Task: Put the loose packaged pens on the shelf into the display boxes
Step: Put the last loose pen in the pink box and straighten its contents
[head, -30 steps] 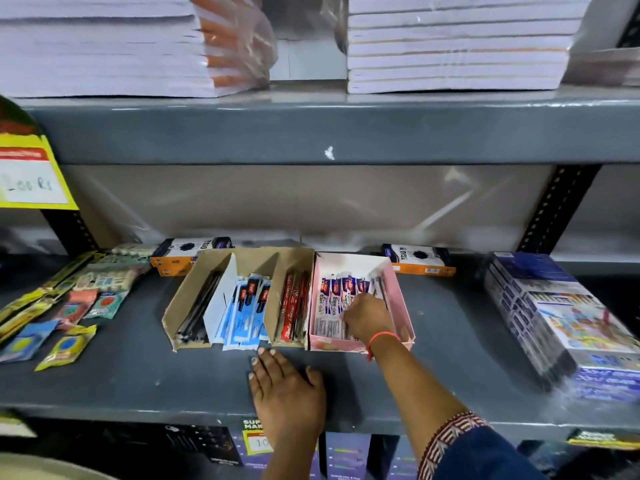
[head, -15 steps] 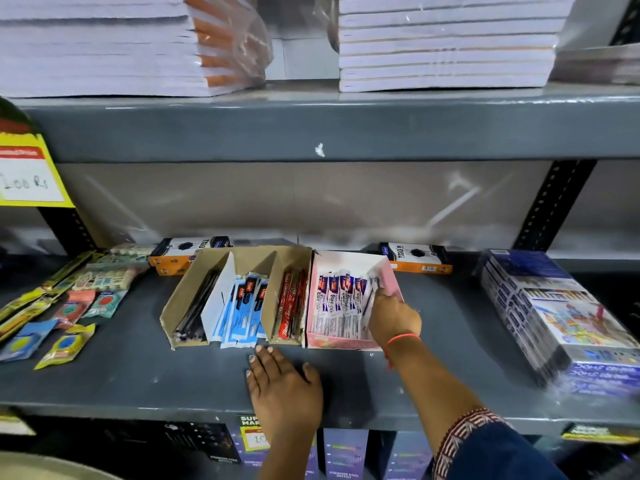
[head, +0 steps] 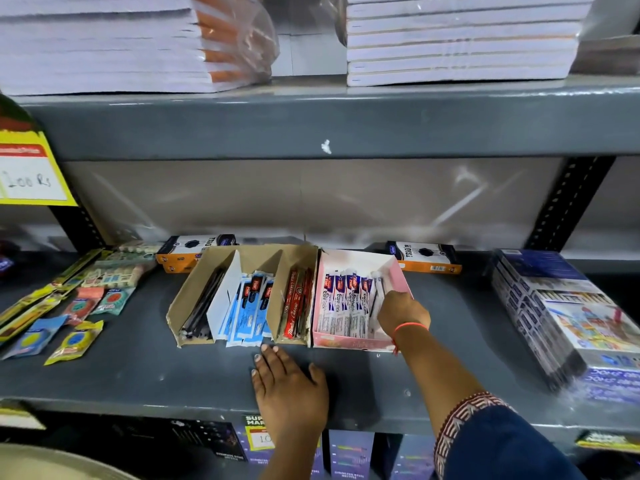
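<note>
A pink display box stands on the grey shelf and holds a row of white packaged pens. My right hand is at the box's right side, fingers closed on a clear packaged pen at the end of the row. To its left a brown cardboard box has three slots: dark pens, blue packaged pens and red packaged pens. My left hand lies flat on the shelf in front of the boxes, holding nothing.
Two orange-and-black boxes sit behind the display boxes. Small yellow, blue and red packets lie on the shelf's left part. A wrapped stack of boxed sets fills the right. Stacked notebooks sit on the shelf above.
My right hand moved from the middle of the pink box to its right side. The row of white pen packs now shows in full. My left hand stayed flat on the shelf.
</note>
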The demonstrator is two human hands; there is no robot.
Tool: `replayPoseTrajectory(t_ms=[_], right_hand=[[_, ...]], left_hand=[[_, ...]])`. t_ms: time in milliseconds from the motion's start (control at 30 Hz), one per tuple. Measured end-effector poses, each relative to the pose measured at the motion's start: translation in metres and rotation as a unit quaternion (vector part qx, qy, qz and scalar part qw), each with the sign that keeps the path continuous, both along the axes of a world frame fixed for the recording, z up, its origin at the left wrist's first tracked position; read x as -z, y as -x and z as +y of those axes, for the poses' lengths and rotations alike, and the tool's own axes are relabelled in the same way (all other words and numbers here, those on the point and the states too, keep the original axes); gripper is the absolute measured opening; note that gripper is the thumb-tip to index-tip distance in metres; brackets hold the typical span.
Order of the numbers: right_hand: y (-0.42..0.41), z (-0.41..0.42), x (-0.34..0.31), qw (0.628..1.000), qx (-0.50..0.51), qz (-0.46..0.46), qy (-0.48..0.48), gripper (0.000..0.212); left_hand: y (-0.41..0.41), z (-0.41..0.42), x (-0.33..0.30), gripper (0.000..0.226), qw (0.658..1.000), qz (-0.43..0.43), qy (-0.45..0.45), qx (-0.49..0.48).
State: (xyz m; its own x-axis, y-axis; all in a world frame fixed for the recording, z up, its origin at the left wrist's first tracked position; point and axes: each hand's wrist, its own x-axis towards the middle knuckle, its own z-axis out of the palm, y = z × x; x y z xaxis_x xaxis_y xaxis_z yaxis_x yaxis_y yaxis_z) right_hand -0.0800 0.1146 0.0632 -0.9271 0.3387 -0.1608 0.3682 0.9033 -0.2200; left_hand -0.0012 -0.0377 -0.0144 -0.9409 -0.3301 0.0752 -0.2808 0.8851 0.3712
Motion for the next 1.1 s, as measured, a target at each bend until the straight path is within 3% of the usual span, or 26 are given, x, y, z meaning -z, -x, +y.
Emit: replayPoseTrajectory(t_ms=[200,367,500,833,1100], right_hand=[[0.003,-0.002,0.000,1.000,0.001,-0.003,0.003,0.033],[-0.001,-0.006,0.002,1.000,-0.006,0.010,-0.006,0.034],[-0.003,-0.005,-0.001,0.999,-0.002,0.024,0.037,0.035],[-0.010,0.005,-0.017,0.992,0.032,0.066,0.101,0.036],[-0.009,0.006,-0.008,0.997,0.017,0.052,0.055,0.033]], left_hand=[[-0.001,0.001,-0.004,0.083,1.000,-0.023,0.013,-0.003],[-0.003,0.002,-0.007,0.093,1.000,-0.006,0.002,0.001],[-0.003,0.001,-0.010,0.073,0.999,-0.051,0.016,0.008],[-0.005,0.001,-0.013,0.069,0.998,-0.050,0.021,0.015],[-0.005,0.001,-0.014,0.069,0.998,-0.054,0.018,0.013]])
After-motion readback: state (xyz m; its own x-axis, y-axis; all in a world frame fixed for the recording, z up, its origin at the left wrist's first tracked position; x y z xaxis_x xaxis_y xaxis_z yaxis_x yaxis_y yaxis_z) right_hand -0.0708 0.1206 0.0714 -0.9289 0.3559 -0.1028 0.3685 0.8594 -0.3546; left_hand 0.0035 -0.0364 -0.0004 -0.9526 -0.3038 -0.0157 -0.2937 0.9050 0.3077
